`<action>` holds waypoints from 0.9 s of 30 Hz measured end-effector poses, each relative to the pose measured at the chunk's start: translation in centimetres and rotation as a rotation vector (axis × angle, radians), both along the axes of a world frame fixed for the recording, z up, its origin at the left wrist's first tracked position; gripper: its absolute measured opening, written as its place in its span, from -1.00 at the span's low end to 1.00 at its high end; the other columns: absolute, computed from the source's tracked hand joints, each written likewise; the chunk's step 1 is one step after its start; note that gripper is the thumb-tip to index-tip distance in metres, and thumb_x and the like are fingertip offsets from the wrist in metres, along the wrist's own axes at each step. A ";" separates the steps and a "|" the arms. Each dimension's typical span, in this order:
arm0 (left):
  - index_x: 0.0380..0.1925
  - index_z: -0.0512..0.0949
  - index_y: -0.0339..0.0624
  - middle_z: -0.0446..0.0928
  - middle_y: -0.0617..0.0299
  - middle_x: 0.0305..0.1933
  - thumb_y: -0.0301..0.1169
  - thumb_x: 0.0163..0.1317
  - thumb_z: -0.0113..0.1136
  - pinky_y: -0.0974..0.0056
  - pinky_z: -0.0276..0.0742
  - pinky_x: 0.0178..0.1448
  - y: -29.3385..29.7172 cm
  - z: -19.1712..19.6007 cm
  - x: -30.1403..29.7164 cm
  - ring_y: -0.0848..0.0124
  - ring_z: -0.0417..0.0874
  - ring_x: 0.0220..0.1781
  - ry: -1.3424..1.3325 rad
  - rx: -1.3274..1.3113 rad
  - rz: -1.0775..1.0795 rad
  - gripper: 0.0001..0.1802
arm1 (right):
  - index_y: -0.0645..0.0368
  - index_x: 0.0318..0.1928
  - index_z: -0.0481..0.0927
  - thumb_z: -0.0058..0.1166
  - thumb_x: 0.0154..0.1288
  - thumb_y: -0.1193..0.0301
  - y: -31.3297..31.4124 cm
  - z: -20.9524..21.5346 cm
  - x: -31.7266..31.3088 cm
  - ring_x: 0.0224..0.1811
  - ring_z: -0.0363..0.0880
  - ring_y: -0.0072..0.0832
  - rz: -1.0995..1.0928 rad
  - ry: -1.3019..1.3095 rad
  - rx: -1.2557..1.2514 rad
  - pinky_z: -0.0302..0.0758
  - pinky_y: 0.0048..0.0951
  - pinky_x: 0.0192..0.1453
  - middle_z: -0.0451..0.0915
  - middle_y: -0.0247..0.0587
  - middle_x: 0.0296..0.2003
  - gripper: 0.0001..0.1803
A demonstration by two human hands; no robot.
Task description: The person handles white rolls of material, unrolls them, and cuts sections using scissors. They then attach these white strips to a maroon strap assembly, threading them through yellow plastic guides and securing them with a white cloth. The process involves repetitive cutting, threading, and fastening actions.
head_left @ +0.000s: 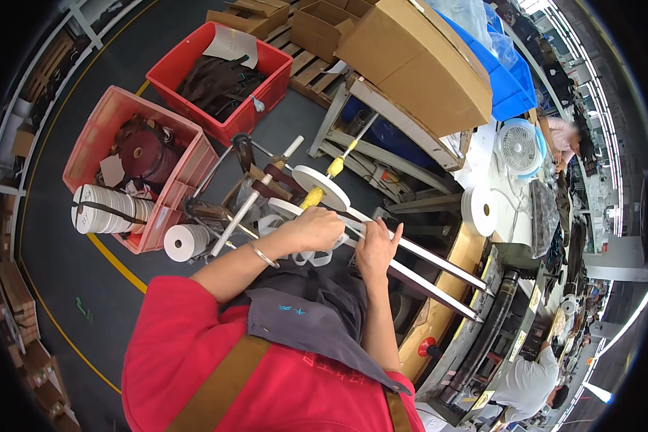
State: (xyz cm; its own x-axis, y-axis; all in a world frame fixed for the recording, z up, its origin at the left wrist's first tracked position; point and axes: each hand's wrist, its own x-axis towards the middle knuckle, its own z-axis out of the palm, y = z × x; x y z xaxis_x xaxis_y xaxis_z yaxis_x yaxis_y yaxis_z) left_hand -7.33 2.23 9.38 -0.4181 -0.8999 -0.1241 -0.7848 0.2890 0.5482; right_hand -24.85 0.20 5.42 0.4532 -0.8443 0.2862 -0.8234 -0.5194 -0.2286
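My left hand (318,232) is closed beside two white discs (322,189) on a spindle wrapped in yellow (336,167). What its fingers hold is hidden, though loose loops of white strap (324,257) hang just below it. My right hand (376,248) lies on one of two long white straps (439,265), its fingers bent over it and the thumb apart. Both straps run in parallel from near the discs to a machine with a dark roller (480,338) on the right.
Left stand two red crates (273,86), one holding dark material, and a tied stack of white rolls (111,209). A metal rack (234,227) is close to my left arm. Cardboard boxes (417,57) and a fan (520,147) are beyond; co-workers sit at right.
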 end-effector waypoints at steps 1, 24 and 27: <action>-0.43 0.45 -0.35 0.51 -0.10 -0.51 -0.52 -0.07 0.01 0.13 0.45 -0.30 -0.1 -0.5 -0.3 0.01 0.55 -0.39 0.020 -0.039 0.103 -0.84 | 0.20 -0.35 0.46 -0.05 -0.05 0.53 0.2 0.2 0.3 -0.04 0.45 -0.24 -0.009 0.014 -0.028 -0.08 0.05 0.29 0.53 -0.09 -0.38 -0.84; -0.53 0.50 -0.31 0.52 -0.05 -0.59 -0.44 -0.07 0.01 0.07 0.48 -0.36 -0.5 0.0 0.8 0.08 0.59 -0.46 -0.050 -0.096 0.075 -0.84 | 0.18 -0.31 0.49 -0.01 -0.03 0.48 0.3 0.6 -0.2 0.11 0.31 -0.18 -0.034 0.024 0.019 -0.10 0.11 0.26 0.50 -0.21 -0.15 -0.80; -0.25 0.44 -0.37 0.50 -0.11 -0.53 -0.50 -0.04 -0.02 0.06 0.46 -0.33 -1.9 -0.6 0.0 0.05 0.57 -0.42 0.112 -0.235 0.278 -0.71 | 0.16 -0.41 0.51 0.02 -0.01 0.41 0.7 0.5 0.6 0.14 0.27 -0.15 -0.044 -0.021 -0.070 -0.08 0.13 0.25 0.50 -0.19 -0.12 -0.87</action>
